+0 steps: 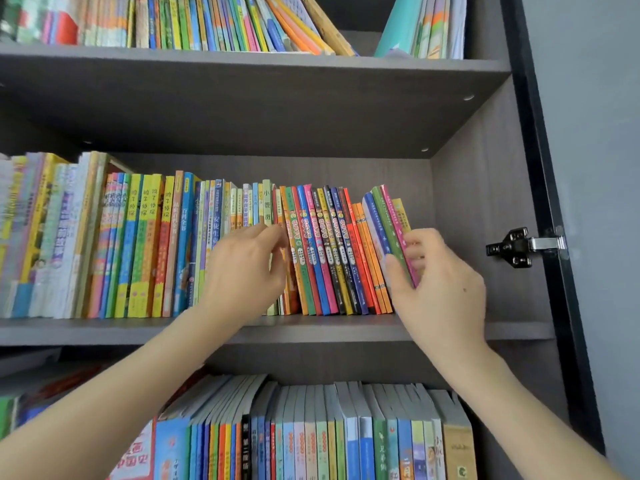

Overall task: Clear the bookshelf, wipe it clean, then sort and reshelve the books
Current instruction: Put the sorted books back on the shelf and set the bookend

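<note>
Head view: both bare hands reach into the middle compartment of a grey wood-grain bookshelf (346,329), whose shelf board runs just below the wrists. The right hand (440,282) grips a small bunch of thin paperbacks with blue, green, pink and yellow spines (389,223) at the right end of the row. Its thumb (396,271) lies across the front of the spines, and its fingers (415,247) curl round behind the last yellow book. The bunch stands on the board and leans with its tops toward the left hand (246,268).

That hand is set against the spines further along the row, fingers (277,237) bent, their tips where a tall pale green book (267,202) meets the orange and red ones beside it. Whether it pinches a book or only touches the spines cannot be told.

Between the two hands a run of slim, brightly coloured paperbacks (322,244) leans the same way, packed spine to spine. Left of the left hand, taller books with yellow, green and blue spines (145,244) stand nearly upright. Right of the right hand, on the grey side panel, sits a black metal hinge (512,247).

Above the hands, an upper shelf carries more colourful leaning books (207,26). Below the forearms, a lower row of books (346,427) shows its top edges and spines.
</note>
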Available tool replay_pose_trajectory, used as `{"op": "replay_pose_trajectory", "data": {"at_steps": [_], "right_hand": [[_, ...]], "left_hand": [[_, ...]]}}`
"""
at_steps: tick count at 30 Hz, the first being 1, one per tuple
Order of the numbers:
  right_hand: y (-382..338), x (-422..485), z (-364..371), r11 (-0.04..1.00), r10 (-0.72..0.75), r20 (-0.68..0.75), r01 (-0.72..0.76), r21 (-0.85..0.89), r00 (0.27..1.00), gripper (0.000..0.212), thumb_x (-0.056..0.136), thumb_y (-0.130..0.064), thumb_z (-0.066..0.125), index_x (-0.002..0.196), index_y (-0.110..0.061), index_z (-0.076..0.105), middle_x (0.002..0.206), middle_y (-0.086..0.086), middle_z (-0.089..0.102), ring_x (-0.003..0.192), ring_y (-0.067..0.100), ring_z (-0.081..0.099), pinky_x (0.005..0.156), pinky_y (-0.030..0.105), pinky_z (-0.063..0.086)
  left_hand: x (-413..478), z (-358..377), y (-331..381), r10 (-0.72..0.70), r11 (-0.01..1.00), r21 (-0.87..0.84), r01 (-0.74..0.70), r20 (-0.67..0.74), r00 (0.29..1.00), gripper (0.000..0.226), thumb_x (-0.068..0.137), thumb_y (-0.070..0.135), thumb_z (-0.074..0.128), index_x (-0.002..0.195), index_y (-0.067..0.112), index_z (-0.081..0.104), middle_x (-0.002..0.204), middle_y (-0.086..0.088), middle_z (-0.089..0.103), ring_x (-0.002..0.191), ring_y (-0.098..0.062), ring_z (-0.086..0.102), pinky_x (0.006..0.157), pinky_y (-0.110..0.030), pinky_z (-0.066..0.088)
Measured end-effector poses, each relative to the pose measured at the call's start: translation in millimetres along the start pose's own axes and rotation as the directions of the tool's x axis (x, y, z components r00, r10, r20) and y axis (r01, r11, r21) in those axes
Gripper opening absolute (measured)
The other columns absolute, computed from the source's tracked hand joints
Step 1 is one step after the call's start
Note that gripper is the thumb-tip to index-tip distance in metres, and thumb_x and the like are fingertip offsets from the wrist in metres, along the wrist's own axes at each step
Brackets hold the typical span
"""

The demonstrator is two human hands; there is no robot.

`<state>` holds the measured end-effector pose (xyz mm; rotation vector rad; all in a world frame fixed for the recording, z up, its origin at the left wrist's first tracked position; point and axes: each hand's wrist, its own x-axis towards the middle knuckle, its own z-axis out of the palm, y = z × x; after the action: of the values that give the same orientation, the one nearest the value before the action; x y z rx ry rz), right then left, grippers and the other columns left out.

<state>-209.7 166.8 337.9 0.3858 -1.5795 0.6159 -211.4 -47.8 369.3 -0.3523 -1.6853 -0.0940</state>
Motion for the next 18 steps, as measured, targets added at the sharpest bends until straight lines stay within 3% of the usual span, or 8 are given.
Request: {"op": "replay_pose_trajectory", "data": {"at_steps": [4, 6, 9, 12, 14, 18], "right_hand": [[-35.9, -26.5, 20.9, 0.954, -0.189, 0.067, 0.167, 0.248, 0.98, 0.008, 0.089, -0.025, 0.065, 0.085, -0.018, 0.064, 0.071, -0.01, 0.065, 0.06, 0.005, 0.06, 0.05, 0.02, 0.048], [-58.1, -42.3, 34.1, 0.922, -0.247, 0.142, 0.187, 0.34, 0.959, 0.013, 0.089, -0.025, 0.059, 0.079, -0.02, 0.065, 0.063, -0.012, 0.062, 0.054, 0.004, 0.057, 0.048, 0.024, 0.049], [-96.2, -72.9, 49.8, 0.873, -0.35, 0.121, 0.276, 0.403, 0.929, 0.018, 0.086, -0.025, 0.057, 0.071, -0.019, 0.065, 0.059, -0.009, 0.061, 0.051, 0.01, 0.056, 0.051, 0.022, 0.041], [-137.0, -108.2, 59.4, 0.79, -0.437, 0.081, 0.339, 0.511, 0.896, 0.018, 0.084, -0.022, 0.058, 0.068, -0.017, 0.061, 0.056, -0.005, 0.059, 0.051, 0.018, 0.057, 0.047, 0.029, 0.043], [-169.9, -138.0, 66.0, 0.696, -0.507, 0.125, 0.32, 0.643, 0.853, 0.018, 0.082, -0.023, 0.056, 0.066, -0.016, 0.061, 0.054, -0.002, 0.058, 0.05, 0.024, 0.057, 0.044, 0.031, 0.043], [-248.5, -209.4, 68.4, 0.535, -0.661, 0.266, 0.192, 0.823, 0.701, 0.026, 0.083, -0.03, 0.046, 0.063, -0.018, 0.058, 0.05, 0.001, 0.056, 0.046, 0.029, 0.056, 0.04, 0.033, 0.044]], "left_hand": [[-16.5, -26.4, -11.4, 0.023, 0.995, 0.101, -0.027, 0.035, 0.999, 0.01, 0.082, 0.004, 0.064, 0.089, 0.01, 0.066, 0.079, -0.002, 0.066, 0.07, -0.02, 0.061, 0.064, -0.031, 0.05], [-29.8, -44.8, -18.8, 0.004, 0.99, 0.141, -0.012, 0.061, 0.998, 0.01, 0.083, 0.005, 0.062, 0.091, 0.009, 0.066, 0.081, -0.003, 0.066, 0.071, -0.021, 0.061, 0.065, -0.034, 0.052], [-59.3, -82.6, -30.6, -0.048, 0.971, 0.236, 0.032, 0.063, 0.997, 0.013, 0.083, 0.009, 0.054, 0.089, 0.01, 0.066, 0.081, -0.002, 0.067, 0.072, -0.023, 0.062, 0.063, -0.035, 0.051], [-95.9, -125.9, -42.0, -0.096, 0.936, 0.347, 0.054, 0.108, 0.99, 0.017, 0.079, 0.012, 0.05, 0.086, 0.009, 0.066, 0.078, -0.003, 0.067, 0.069, -0.027, 0.063, 0.063, -0.035, 0.051], [-125.5, -160.9, -50.8, -0.156, 0.894, 0.443, 0.071, 0.158, 0.975, 0.019, 0.078, 0.013, 0.049, 0.086, 0.009, 0.066, 0.076, -0.002, 0.067, 0.068, -0.028, 0.063, 0.062, -0.036, 0.052], [-199.6, -250.1, -58.5, -0.352, 0.784, 0.603, 0.144, 0.242, 0.904, 0.023, 0.078, 0.013, 0.046, 0.085, 0.009, 0.067, 0.073, -0.002, 0.066, 0.066, -0.028, 0.062, 0.063, -0.031, 0.049]]}}
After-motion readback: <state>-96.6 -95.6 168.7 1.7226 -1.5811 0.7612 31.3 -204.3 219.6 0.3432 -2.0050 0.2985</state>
